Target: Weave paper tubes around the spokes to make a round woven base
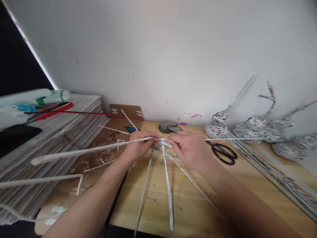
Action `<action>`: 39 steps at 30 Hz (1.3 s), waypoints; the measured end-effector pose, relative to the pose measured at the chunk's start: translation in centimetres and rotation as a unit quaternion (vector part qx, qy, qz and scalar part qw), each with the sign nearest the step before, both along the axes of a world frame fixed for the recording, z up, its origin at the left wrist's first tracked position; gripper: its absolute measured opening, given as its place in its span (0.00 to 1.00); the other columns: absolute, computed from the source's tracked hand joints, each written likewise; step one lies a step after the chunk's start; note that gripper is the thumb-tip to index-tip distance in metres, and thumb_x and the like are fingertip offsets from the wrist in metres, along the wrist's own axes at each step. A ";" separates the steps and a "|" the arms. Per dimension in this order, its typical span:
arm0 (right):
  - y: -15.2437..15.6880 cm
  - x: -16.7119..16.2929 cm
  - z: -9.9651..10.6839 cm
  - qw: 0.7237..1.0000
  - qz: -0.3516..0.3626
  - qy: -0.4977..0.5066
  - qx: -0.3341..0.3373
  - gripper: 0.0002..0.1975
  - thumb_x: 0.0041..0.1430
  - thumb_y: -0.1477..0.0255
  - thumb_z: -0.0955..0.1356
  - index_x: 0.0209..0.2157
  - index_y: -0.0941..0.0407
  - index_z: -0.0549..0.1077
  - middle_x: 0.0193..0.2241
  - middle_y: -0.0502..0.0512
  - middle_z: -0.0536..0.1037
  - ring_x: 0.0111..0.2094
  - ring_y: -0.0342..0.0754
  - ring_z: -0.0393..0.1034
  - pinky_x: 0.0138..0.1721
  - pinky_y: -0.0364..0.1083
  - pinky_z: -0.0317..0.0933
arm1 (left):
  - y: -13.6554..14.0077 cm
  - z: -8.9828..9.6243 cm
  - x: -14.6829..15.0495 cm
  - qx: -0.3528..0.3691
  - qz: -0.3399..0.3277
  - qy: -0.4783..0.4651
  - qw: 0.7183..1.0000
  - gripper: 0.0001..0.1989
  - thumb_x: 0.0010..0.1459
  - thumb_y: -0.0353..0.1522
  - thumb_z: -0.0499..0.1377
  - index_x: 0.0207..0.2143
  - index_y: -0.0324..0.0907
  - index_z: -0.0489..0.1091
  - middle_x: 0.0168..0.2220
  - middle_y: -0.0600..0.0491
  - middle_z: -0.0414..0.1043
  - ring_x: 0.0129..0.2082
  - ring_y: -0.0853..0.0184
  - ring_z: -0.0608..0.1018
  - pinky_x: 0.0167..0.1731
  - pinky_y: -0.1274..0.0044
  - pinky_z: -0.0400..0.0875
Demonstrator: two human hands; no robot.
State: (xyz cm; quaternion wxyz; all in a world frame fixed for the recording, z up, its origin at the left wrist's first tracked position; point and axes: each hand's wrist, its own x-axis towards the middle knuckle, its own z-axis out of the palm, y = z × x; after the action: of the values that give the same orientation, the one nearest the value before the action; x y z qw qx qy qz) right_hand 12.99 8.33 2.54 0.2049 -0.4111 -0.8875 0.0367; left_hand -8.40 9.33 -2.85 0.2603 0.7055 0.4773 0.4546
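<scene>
My left hand (139,145) is closed in a pinch on a long rolled paper tube (99,148) that sticks out far to the left. Close beside it, my right hand (189,147) pinches the paper strands at the same crossing, and one thin end runs out to the right past it. Several paper spokes (167,188) fan out below my fingers over the wooden table (138,198). A small woven paper centre (157,146) shows between the hands, mostly hidden by my fingers.
Black-handled scissors (224,154) lie right of my right hand. Woven gourd-shaped paper pieces (218,125) stand along the wall, near a bundle of paper tubes (274,180). At left is a newspaper stack (91,127) bearing a phone (18,138). A grey cloth (169,127) lies behind my hands.
</scene>
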 end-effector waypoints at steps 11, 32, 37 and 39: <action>-0.1 -0.3 -0.6 1.000 0.005 0.009 0.012 0.13 0.67 0.72 0.61 0.38 0.55 0.78 0.32 0.54 0.78 0.36 0.46 0.71 0.36 0.44 0.55 | -0.1 0.1 0.2 0.013 -0.004 0.012 1.000 0.07 0.56 0.35 0.63 0.34 0.43 0.80 0.33 0.51 0.81 0.31 0.67 0.80 0.30 0.79 0.74; 0.2 -0.3 -0.9 0.996 -0.030 0.074 -0.030 0.10 0.64 0.71 0.64 0.35 0.54 0.79 0.26 0.50 0.79 0.27 0.44 0.69 0.30 0.43 0.51 | -0.2 0.6 0.1 0.052 0.003 0.051 0.997 0.07 0.56 0.36 0.63 0.32 0.43 0.79 0.32 0.51 0.81 0.31 0.65 0.81 0.34 0.77 0.75; 0.3 -0.6 -1.3 0.996 -0.032 0.081 -0.024 0.10 0.62 0.71 0.65 0.31 0.55 0.78 0.23 0.50 0.76 0.24 0.43 0.65 0.28 0.44 0.50 | -0.3 0.5 0.2 0.065 -0.006 0.066 0.996 0.07 0.57 0.36 0.63 0.32 0.44 0.80 0.32 0.52 0.81 0.32 0.65 0.81 0.34 0.77 0.74; 0.3 -0.7 -1.3 0.996 -0.032 0.083 -0.027 0.10 0.62 0.72 0.65 0.31 0.55 0.78 0.23 0.50 0.76 0.23 0.43 0.65 0.28 0.44 0.50 | -0.3 0.5 0.3 0.065 -0.009 0.069 0.995 0.07 0.57 0.36 0.63 0.32 0.44 0.79 0.32 0.52 0.81 0.31 0.66 0.81 0.34 0.77 0.74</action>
State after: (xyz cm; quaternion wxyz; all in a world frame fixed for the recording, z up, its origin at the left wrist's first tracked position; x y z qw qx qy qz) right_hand 12.33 8.62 1.27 0.2674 -0.4401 -0.8526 0.0883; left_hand -8.15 9.07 -2.36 0.1844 0.7546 0.4573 0.4330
